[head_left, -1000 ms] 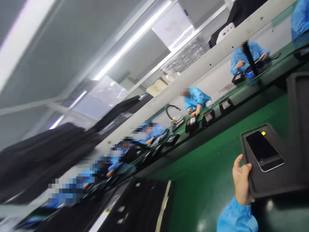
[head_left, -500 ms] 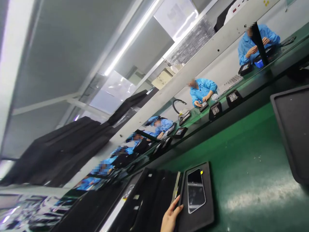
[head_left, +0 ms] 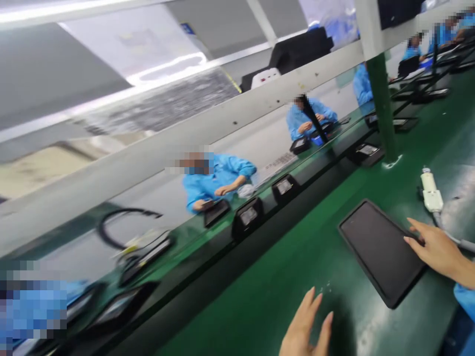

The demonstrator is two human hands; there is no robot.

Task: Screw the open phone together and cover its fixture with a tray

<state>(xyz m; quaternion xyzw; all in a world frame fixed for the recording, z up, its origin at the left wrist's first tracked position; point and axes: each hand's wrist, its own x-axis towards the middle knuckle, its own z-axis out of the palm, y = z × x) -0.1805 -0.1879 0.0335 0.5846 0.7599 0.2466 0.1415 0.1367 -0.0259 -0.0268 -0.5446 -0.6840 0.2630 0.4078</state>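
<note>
I see right hand [head_left: 440, 249] lower right, fingers [head_left: 415, 226] touching black tray [head_left: 378, 249] on green surface [head_left: 260, 301]; left hand [head_left: 306, 331] open, bottom centre.

- We see the tray [head_left: 378, 249] lying on the worktop [head_left: 282, 291], toward its right edge.
- Our right hand [head_left: 438, 249] touches the tray's right rim.
- Our left hand [head_left: 306, 331] hovers at the near edge, left of the tray.
- The connector [head_left: 431, 194] lies behind our right hand.
- The post [head_left: 382, 118] stands behind the tray.

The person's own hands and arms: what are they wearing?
Both hands are bare, with no gloves. The right hand comes out of a bright blue fabric sleeve, seen at the cuff. The left hand shows only its fingers; its sleeve is out of view.
</note>
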